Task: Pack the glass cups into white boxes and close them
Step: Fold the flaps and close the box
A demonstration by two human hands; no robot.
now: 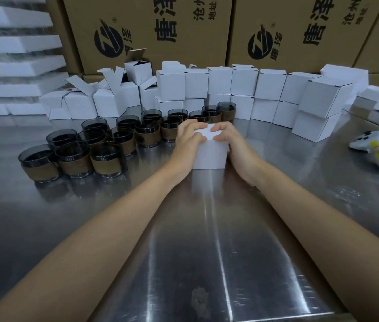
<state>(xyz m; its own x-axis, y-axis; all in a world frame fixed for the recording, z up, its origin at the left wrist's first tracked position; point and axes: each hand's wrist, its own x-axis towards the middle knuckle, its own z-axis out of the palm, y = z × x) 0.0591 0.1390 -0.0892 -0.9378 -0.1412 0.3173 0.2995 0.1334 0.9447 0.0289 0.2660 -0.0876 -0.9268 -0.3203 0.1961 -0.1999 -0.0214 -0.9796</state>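
While both hands press on one box, the scene reads so:

Left fingers (199, 126): curled over the top flap of the white box (210, 154), pressing it down.
Right fingers (218, 129): bent onto the same flap from the other side, tips close to the left ones.
Left hand (187, 138): clasped on the box's left upper edge.
Right hand (232, 141): clasped on its right upper edge, palm against the side wall.
Box in hand: upright on the steel table (207, 228), at its middle; what is inside cannot be seen.
Glass cups (105, 147): dark glass with brown sleeves, standing in a cluster to the left of and behind the box, unpacked.
Closed boxes (269, 96): stacked two high behind and to the right.
Open boxes (105, 98): flaps up, at the back left.
Controller (374, 149): white, lying far right on the table.
Brown cartons (160, 31): printed, walling the back.
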